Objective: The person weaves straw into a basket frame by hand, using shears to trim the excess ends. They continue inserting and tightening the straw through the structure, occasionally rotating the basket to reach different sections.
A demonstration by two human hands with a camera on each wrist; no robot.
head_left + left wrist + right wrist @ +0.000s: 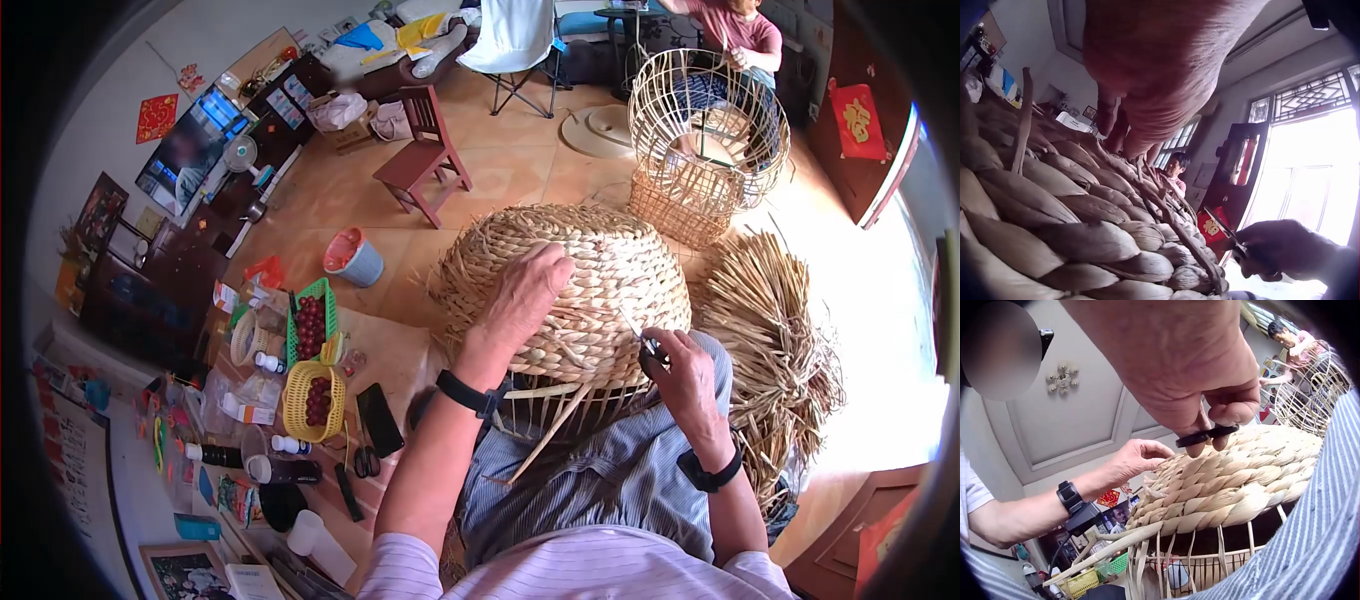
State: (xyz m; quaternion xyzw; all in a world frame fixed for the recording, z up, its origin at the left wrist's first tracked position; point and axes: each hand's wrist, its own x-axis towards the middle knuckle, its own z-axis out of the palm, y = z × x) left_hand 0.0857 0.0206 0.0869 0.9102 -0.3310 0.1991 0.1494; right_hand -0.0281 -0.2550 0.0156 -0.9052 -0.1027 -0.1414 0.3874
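Right hand [685,385], as I view it remotely, grips black-handled metal scissors [651,350] beside the round, pale braided-straw basket [620,300], lap-propped presumably for steadiness; left hand [525,295] pinches a thin straw strand [1147,200], apparently tensioning it.

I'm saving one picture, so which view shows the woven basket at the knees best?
The head view: it takes in most of the woven basket, though the left hand covers part. The left wrist view shows only braided rows close up; the right wrist view, part of the side and ribs below.
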